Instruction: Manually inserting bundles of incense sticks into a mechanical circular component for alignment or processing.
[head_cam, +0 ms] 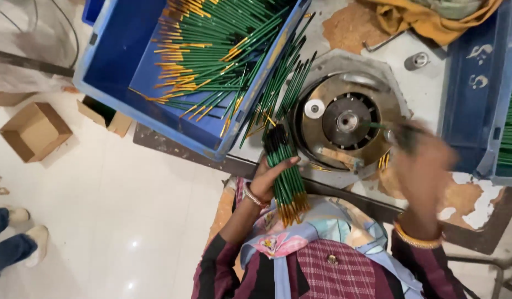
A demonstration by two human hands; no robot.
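Pencils going one at a time into the round machine.

Left hand (267, 177) clamps the green pencil bundle (284, 174) near the body; right hand (422, 166), blurred, pinches one pencil (377, 125) at the brass disc (344, 122). Best fed straight, bundle steady.

In my left hand (267, 178) the bundle of green pencils (283, 171) looks like painted wood, smooth and faintly glossy. Just right of it, the round machine disc (344, 119) is dull brassy metal on a rough, chipped bench top (466, 199). Left of the disc, the blue crate (117, 61) is smooth plastic.
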